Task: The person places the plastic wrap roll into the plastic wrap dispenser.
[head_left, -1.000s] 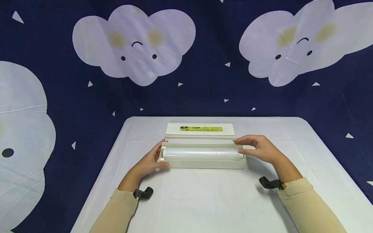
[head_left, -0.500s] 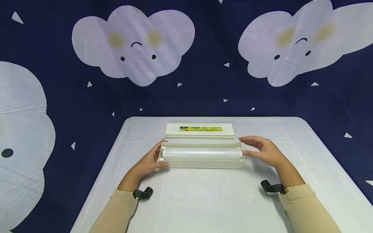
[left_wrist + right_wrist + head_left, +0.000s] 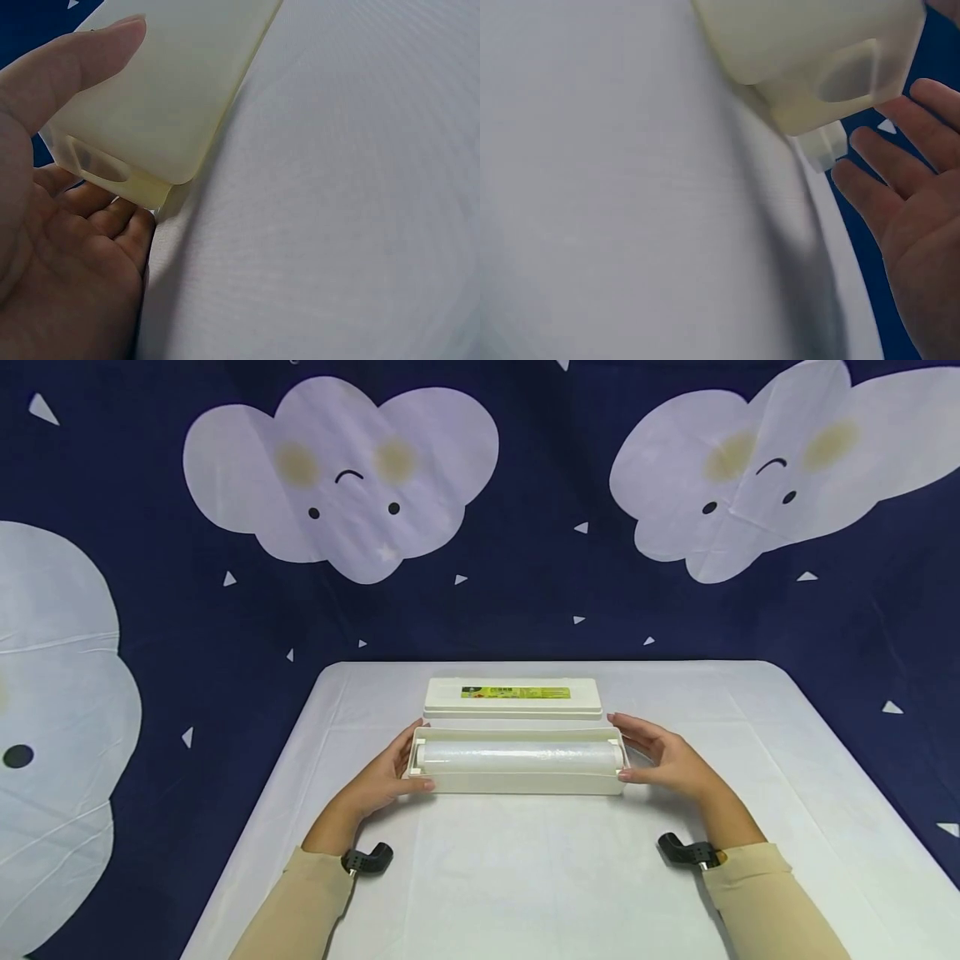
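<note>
A long white plastic box (image 3: 517, 784) lies open-topped on the table, with a roll of clear cling film (image 3: 517, 754) set lengthwise in it. My left hand (image 3: 378, 779) grips the box's left end, thumb on the front wall and fingers round the back. In the left wrist view, those fingers (image 3: 86, 210) bend under the box's end (image 3: 161, 90). At the other end, my right hand (image 3: 667, 767) has its thumb at the front corner. Its fingers (image 3: 900, 165) are spread and nearly straight beside the end wall (image 3: 802, 94) in the right wrist view.
Just behind the box lies its white lid (image 3: 450, 695), with a yellow-green label. Both rest on a white-covered table (image 3: 517, 877). A dark blue cloth (image 3: 540, 602) with printed clouds hangs behind it. Each wrist wears a black camera mount (image 3: 367, 860).
My right hand drew away from inside the box's right end, then came back in lower, its thumb now at the front corner. My left hand and the box stay nearly still.
</note>
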`<action>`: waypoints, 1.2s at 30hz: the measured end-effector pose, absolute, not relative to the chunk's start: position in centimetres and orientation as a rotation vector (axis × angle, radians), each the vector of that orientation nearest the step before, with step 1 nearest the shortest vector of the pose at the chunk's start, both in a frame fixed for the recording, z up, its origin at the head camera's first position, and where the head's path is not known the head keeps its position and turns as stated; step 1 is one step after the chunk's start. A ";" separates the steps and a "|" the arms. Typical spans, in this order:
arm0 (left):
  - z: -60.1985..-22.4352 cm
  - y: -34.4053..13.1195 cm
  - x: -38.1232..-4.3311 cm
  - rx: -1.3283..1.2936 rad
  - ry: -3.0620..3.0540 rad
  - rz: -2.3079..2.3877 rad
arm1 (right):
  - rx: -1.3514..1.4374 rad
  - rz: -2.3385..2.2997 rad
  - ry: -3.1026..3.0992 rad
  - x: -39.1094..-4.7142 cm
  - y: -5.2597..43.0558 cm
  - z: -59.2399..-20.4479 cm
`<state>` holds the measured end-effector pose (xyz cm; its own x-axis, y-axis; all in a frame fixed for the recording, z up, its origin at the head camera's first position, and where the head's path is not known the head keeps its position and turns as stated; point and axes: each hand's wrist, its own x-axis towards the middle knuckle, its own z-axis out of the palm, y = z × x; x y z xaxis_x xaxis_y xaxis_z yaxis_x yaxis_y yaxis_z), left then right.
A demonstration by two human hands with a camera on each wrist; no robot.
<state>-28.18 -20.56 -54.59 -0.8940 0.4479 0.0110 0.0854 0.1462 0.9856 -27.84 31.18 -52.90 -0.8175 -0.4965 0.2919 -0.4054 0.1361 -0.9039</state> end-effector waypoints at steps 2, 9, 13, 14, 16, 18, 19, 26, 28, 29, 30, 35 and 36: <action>-54.6 -20.6 -28.1 0.521 2.142 1.811 | -0.921 -1.814 2.269 -27.8 31.1 -53.3; -54.6 -20.7 -28.1 0.505 2.154 1.803 | -0.914 -1.872 2.196 -27.6 30.8 -53.9; -54.5 -20.7 -28.1 0.504 2.157 1.796 | -0.870 -1.873 2.203 -27.5 30.6 -54.2; -54.5 -20.6 -28.2 0.500 2.156 1.796 | -0.860 -1.870 2.208 -27.4 30.6 -54.3; -54.5 -20.6 -28.2 0.500 2.156 1.798 | -0.848 -1.863 2.222 -27.4 30.6 -54.3; -54.4 -20.5 -28.1 0.496 2.153 1.805 | -0.831 -1.858 2.234 -27.4 30.5 -54.2; -54.4 -20.5 -28.1 0.496 2.150 1.809 | -0.829 -1.851 2.246 -27.4 30.5 -54.2; -54.6 -20.5 -28.2 0.503 2.137 1.822 | -0.840 -1.824 2.297 -27.2 30.4 -54.0; -54.6 -20.5 -28.2 0.508 2.145 1.816 | -0.840 -1.829 2.294 -27.2 30.4 -54.0; -54.6 -20.5 -28.2 0.509 2.146 1.814 | -0.832 -1.836 2.288 -27.2 30.4 -54.0; -54.5 -20.5 -28.3 0.512 2.148 1.810 | -0.831 -1.836 2.287 -27.2 30.4 -54.0; -54.2 -21.0 -28.4 0.536 2.114 1.819 | -0.806 -1.848 2.266 -27.3 30.4 -54.1; -54.1 -21.1 -28.4 0.544 2.103 1.822 | -0.807 -1.847 2.265 -27.3 30.4 -54.1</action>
<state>-28.44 -21.14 -54.13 -0.8813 0.4722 0.0171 0.0843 0.1216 0.9890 -27.26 30.36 -54.11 -0.8526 -0.4633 0.2417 -0.3300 0.1187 -0.9365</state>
